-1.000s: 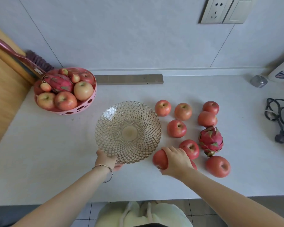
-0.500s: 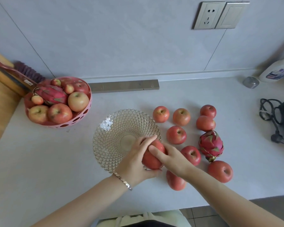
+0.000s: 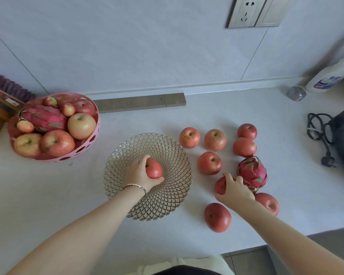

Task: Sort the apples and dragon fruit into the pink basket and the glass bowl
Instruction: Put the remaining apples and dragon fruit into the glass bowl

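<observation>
Left hand (image 3: 138, 174) grips an apple (image 3: 154, 169) over the bowl (image 3: 167, 207); lower it gently. Right hand (image 3: 236, 192) fingers (image 3: 229, 176) seemingly clasp another apple (image 3: 219, 185).

Red apples (image 3: 209, 163), magenta dragon fruit (image 3: 252, 171) — pink basket (image 3: 81, 149), diamond-patterned glass bowl (image 3: 173, 147).

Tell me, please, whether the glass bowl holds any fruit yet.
Empty of loose fruit: the glass bowl shows bare lattice all round, and the only apple over it is gripped by the left hand.
</observation>
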`<state>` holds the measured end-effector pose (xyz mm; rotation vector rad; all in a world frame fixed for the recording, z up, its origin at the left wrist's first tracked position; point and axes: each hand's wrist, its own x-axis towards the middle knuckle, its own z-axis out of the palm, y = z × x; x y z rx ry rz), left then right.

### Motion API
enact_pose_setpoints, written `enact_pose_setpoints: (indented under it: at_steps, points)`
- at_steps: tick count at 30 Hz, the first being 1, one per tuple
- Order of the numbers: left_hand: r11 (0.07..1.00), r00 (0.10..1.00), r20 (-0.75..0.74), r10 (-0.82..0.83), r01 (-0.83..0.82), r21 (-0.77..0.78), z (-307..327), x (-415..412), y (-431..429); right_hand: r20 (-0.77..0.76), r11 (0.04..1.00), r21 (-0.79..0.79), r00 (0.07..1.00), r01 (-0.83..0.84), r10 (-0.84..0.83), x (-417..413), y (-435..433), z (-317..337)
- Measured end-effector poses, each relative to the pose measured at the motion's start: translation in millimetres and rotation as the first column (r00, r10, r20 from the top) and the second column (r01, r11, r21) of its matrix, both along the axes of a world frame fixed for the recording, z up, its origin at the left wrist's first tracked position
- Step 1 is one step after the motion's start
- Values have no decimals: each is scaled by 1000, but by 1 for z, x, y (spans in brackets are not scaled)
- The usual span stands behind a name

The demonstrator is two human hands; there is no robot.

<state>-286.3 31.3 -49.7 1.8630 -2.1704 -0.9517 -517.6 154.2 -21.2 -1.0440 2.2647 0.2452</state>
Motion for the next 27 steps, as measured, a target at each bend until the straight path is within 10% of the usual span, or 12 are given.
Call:
enact_pose_setpoints:
  at_steps: [17,23,27]
  points:
    - [995,995,-89,40,-32,90,-18,5,-2,41,936,-349,997,-49,67,20,-14,57]
    - [992,992,112,-51,37,124,-2,3,-6,196,878,-478,970,-30,140,47,-40,64]
    - [987,944,-296,144,-114,115,44,-6,-13,249,818,-575,948,-20,198,63,-52,66]
